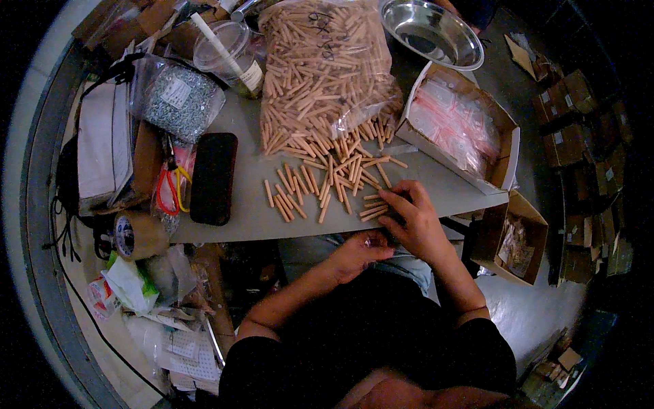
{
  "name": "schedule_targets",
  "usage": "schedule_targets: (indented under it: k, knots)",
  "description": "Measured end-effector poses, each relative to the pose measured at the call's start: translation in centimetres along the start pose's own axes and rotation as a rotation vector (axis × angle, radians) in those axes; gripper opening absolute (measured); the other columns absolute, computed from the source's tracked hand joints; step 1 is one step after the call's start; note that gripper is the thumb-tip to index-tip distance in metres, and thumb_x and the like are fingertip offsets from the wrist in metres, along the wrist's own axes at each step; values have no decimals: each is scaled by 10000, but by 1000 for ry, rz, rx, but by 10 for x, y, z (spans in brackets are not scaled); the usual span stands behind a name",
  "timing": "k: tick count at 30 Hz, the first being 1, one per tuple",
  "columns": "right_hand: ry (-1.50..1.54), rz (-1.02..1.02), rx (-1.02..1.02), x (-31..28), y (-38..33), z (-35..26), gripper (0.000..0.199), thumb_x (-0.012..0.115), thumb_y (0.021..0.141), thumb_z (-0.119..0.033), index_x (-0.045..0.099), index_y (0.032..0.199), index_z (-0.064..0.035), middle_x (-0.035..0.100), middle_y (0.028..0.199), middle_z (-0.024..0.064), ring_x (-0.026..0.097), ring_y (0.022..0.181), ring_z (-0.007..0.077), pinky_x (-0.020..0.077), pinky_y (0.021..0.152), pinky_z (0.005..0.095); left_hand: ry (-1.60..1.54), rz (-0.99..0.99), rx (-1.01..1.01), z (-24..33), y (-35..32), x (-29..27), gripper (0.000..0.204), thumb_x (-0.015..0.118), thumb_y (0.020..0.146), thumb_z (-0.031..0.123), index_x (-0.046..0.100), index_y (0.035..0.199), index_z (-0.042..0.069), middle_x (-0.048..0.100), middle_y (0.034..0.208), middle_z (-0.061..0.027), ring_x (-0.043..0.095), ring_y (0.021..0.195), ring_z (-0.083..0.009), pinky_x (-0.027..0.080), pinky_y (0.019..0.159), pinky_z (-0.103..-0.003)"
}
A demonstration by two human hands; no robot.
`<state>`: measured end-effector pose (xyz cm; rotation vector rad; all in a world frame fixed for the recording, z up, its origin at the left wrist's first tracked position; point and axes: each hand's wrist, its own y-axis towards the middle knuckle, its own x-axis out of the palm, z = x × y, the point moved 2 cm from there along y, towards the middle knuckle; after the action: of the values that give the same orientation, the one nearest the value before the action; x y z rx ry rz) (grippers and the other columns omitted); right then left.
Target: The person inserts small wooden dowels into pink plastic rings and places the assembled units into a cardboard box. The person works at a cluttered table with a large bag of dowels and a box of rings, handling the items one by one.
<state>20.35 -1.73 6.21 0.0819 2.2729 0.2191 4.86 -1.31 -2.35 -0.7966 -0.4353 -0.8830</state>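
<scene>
Grey worktable [238, 211] strewn with wooden dowels [327, 180] at centre, right hand [412, 218] pinching a few dowels at the table's 5 o'clock edge, left hand [357, 252] curled narrow just below, grip contents unclear, big dowel bag [320, 68] at 12 o'clock, steel bowl [431, 31] at 1 o'clock.

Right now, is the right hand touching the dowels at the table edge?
Touching. The head view shows the right hand with its fingers lying on a small bunch of wooden dowels at the table edge, no gap visible.

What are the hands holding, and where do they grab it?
Right hand rests on wooden dowels at the table edge. Left hand is closed; what it holds cannot be told.
</scene>
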Motion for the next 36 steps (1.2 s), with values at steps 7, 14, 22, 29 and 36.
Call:
schedule_targets:
  k: [7,14,22,29,36]
  knots:
    - [-3,-80,-59,-2,1,-4,319,675,733,-9,668,1045,-75,528,1064,132,579,951,305,499,823,373,-298,-117,-76,-10,5,-16,270,692,818,99,580,1062,73,609,1000,-22,579,965,-177,475,862,-301]
    - [106,-266,-130,-8,-1,-11,264,611,754,-41,675,1008,-70,594,1041,163,598,947,351,505,828,381,-352,-45,-216,12,-5,-2,202,672,835,81,589,1019,85,618,930,-30,612,863,-172,502,772,-294]
    - [432,-413,-236,-18,-14,-15,270,651,745,-31,662,1013,-68,612,1026,136,593,956,343,502,845,374,186,-230,38,12,-10,2,293,681,864,194,548,1098,76,560,956,-1,554,900,-127,462,816,-269]
    - [323,-164,-297,-36,-21,-25,198,762,685,-33,673,857,-73,637,927,83,623,842,272,516,716,332,701,-72,455,52,-28,29,441,679,864,299,510,1155,14,580,1024,-95,582,916,-214,482,799,-305]
    - [323,-142,38,-43,-41,-17,163,720,763,-115,619,889,-95,642,904,87,606,876,314,493,751,396,1078,89,880,75,-37,46,103,640,832,23,574,909,7,593,926,-148,585,819,-307,492,712,-356]
